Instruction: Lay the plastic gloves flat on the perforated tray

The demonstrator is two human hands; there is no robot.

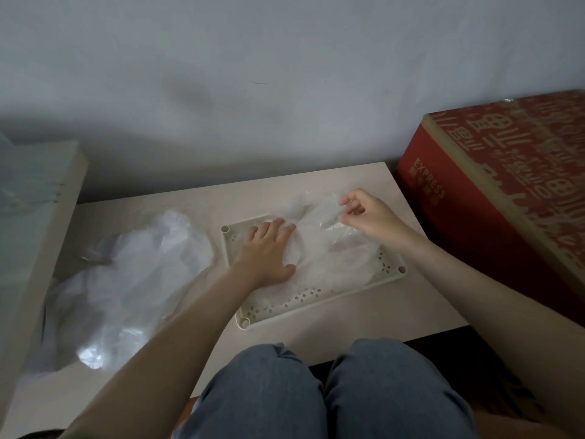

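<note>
We flatten the plastic gloves (332, 251) on the perforated tray (285, 307).

Our left hand (269, 248) lies palm-down, fingers straight, pressing the gloves into the tray mid-desk (364, 315). Our right hand (367, 213) is lifted at the tray's far right corner, fingers curled, pinching the thin film. A crumpled clear bag (136, 280) sits just left of the tray. On the right stands a red box (506, 191); we read "EXPRESS" on its side.
</note>
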